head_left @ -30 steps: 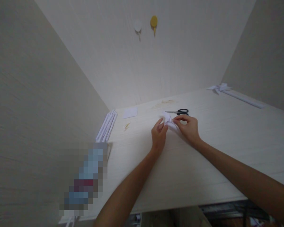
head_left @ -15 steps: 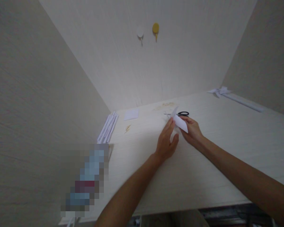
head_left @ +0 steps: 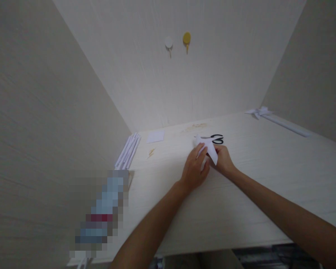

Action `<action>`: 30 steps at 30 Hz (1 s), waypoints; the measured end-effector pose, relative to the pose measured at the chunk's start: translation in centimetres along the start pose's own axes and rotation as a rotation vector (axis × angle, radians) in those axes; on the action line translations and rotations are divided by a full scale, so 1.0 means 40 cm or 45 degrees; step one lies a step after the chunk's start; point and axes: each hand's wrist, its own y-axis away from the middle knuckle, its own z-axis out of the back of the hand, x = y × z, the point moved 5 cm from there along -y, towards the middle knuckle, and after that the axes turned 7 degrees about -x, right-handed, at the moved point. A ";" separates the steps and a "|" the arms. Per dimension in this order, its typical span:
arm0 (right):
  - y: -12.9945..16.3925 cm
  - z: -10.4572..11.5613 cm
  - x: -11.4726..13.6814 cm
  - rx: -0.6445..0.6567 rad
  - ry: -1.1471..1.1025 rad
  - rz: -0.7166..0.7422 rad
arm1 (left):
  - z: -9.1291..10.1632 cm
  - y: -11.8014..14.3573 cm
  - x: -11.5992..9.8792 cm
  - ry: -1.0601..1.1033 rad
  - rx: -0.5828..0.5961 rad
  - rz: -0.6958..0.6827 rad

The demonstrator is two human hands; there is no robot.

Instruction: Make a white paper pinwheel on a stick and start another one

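Left hand: the left hand (head_left: 194, 169) is curled, its fingertips pinching the folded paper (head_left: 208, 149).
Right hand: the right hand (head_left: 223, 161) is closed on the same paper from the other side.
Paper: held just above the table (head_left: 268, 179), mid-table.
Scissors: black-handled scissors (head_left: 214, 139) are laid flat just behind the hands.
Left edge: a stack of paper strips (head_left: 128, 151).

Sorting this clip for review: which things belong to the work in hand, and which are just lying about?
In hand: folded white paper, held by left hand and right hand.

Lying about: scissors, small paper square, paper strips, folded paper piece, two wall hooks.
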 end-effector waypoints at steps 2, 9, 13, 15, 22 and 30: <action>0.000 0.003 -0.001 -0.006 -0.014 0.001 | 0.001 0.000 -0.004 -0.065 0.001 -0.012; 0.002 0.005 0.009 -0.041 -0.009 0.003 | 0.001 0.003 -0.001 -0.221 0.027 0.001; 0.004 0.008 0.009 -0.091 -0.037 -0.017 | 0.000 0.003 -0.002 -0.257 0.033 -0.014; 0.005 0.008 0.002 -0.098 -0.054 -0.025 | 0.000 0.003 -0.004 -0.273 0.026 -0.019; 0.008 0.013 -0.031 -0.176 0.038 -0.029 | 0.000 0.003 -0.006 -0.309 0.018 -0.028; 0.006 0.015 -0.008 -0.169 0.191 0.043 | 0.002 -0.002 -0.006 -0.273 -0.014 -0.039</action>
